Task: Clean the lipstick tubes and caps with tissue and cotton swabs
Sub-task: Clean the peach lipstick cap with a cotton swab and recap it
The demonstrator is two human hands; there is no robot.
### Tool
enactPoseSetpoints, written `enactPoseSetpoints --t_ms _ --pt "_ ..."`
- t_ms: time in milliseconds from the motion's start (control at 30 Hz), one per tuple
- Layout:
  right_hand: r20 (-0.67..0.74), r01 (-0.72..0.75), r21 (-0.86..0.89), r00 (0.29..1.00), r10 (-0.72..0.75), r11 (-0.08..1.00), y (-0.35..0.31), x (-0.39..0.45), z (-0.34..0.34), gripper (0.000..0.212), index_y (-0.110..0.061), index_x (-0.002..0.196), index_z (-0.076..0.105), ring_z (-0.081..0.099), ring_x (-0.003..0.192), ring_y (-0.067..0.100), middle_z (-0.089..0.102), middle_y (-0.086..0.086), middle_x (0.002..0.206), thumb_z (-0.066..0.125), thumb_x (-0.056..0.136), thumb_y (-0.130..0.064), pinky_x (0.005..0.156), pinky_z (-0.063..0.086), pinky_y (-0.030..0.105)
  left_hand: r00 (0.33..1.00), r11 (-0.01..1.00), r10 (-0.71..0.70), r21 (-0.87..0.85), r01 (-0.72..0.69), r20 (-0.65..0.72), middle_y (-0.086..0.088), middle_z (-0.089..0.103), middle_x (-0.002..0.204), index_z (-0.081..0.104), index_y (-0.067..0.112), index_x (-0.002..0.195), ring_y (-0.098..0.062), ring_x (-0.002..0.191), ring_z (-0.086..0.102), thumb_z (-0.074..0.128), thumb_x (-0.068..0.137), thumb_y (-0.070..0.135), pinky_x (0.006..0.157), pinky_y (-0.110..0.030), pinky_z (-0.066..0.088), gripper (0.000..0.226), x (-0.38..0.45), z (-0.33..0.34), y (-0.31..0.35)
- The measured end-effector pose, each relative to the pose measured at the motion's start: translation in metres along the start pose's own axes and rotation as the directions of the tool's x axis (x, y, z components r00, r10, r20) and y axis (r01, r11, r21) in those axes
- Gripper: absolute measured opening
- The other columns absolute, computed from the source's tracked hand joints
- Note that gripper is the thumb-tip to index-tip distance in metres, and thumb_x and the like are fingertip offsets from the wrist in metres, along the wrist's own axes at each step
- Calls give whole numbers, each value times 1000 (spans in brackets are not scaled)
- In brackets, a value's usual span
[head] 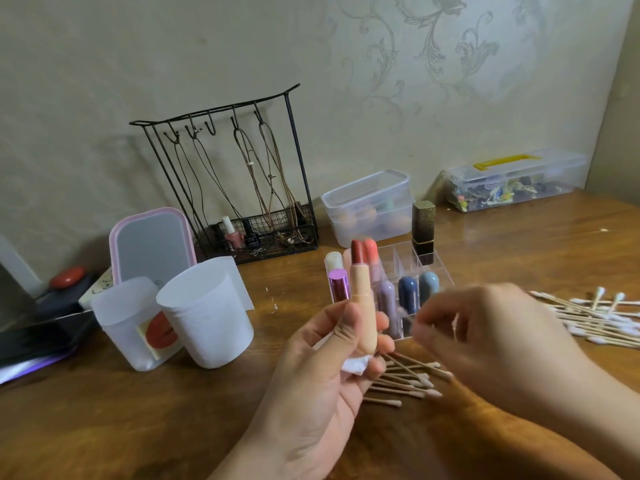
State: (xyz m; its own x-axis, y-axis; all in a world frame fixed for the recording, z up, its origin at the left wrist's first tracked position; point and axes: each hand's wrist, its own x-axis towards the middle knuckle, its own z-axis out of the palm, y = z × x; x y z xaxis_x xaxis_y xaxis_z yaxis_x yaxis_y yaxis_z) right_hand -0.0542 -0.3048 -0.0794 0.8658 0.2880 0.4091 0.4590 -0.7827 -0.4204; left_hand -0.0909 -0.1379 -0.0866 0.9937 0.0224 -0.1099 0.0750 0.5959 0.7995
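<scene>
Peach lipstick (362, 303), uncapped with a dark red bullet, gripped upright in left hand (322, 379), thumb across the tube, fingers curled behind. White tissue (355, 364) tucked under the tube's base, against the same palm. Right hand (485, 327) just beside the tube, blurred, fingers curled in a pinch; cannot tell what, if anything, sits between them. Clear organizer (412, 265) behind both hands: roughly seven more tubes and caps standing in it, plus one black-and-gold tube (423, 233) at its back. Two swab heaps on wooden table (138, 427): near heap (405, 379) below the hands, far heap (595, 317) beyond the right hand. Two white cups (207, 317) left.
</scene>
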Motion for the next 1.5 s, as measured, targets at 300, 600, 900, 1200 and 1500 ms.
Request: enactPoseSetpoints --t_ms 300,600,900,1200,1500 --pt "298 25 -190 954 34 982 -10 -1 8 26 -43 100 60 47 73 9 54 -14 79 58 83 -63 63 37 22 997 997 -46 -58 49 58 -21 70 91 76 5 90 -24 67 65 57 80 22 60 -30 54 28 -2 2 0" --pt "201 32 -96 980 -12 995 -6 -3 9 21 -42 85 54 45 58 3 55 -15 69 57 85 -62 53 32 16 997 998 -54 -26 56 59 -22 72 99 78 8 83 -28 71 70 54 80 25 67 -34 55 29 -1 1 -3" --pt "-179 159 385 979 -95 909 -10 -10 20 38 -37 81 71 57 61 11 59 -16 71 61 73 -73 49 47 30 994 994 58 98 -50 -89 -15 74 82 70 7 91 -21 71 73 58 74 23 66 -35 58 26 0 4 -8" --pt "-63 54 547 998 -23 836 -9 -6 18 31 -31 77 72 50 48 2 61 -16 60 66 69 -61 44 30 12 997 997 -37 -61 42 74 -21 70 106 63 5 116 -28 91 71 58 80 8 72 -35 60 36 -1 4 -9" --pt "39 43 767 993 -112 640 -15 -13 18 20 -24 82 70 37 44 5 70 -1 65 76 70 -39 42 28 19 991 992 128 -29 -127 32 -21 71 106 55 3 110 -33 98 69 51 84 -5 66 -31 60 27 0 7 -4"
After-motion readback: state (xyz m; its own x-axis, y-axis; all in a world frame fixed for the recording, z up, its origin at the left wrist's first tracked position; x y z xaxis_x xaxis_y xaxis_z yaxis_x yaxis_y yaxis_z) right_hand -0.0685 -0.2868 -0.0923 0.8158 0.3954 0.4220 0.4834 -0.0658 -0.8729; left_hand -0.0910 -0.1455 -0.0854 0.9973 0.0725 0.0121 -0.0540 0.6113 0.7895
